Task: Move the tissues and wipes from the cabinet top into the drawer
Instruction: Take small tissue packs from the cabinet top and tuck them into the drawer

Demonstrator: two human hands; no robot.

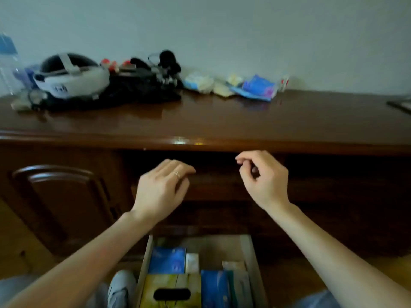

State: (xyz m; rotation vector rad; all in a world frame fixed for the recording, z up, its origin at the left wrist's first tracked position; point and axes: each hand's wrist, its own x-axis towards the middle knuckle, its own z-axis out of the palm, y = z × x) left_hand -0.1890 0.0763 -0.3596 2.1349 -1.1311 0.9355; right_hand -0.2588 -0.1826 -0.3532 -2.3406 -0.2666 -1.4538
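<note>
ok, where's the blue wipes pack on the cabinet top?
Head view: blue wipes pack lies at the cabinet top's back, right of centre, by the wall, beside pale tissue packets.

No text, brand or number can be read. Faint dark marks are seen on the white headset [73, 82], and printing on the blue packets [258, 87], but both are blurred beyond reading.

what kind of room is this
Probably a room at home, a bedroom or living room: a glossy wooden cabinet against a plain wall, everyday clutter like a headset, and an open drawer of tissue packs.
</note>
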